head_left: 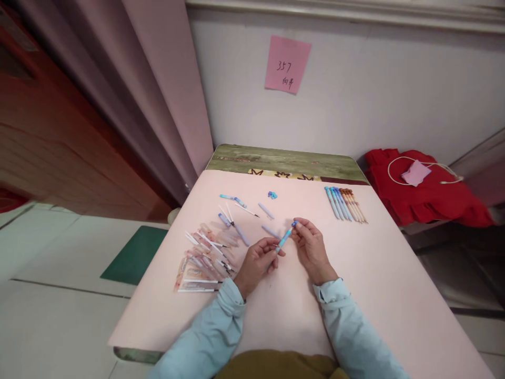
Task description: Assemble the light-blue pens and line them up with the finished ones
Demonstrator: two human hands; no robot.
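Frame centre: your left hand [258, 261] grips the blue pen [284, 239], your right hand [314, 248] its topper [294, 223]; slack pinch might drop the topper.

We take this for a room in a home doubling as a small work spot: a mauve curtain [169, 79] hangs beside reddish-brown woodwork [71, 147], light floor tiles [47, 316] show at the left, and a red cloth [384, 208] lies to the right. By the white wall [355, 95] we see a table [284, 158] under a pale pink sheet [363, 295], pen parts [241, 235] spread on it and a handwritten pink note [288, 79] stuck above.
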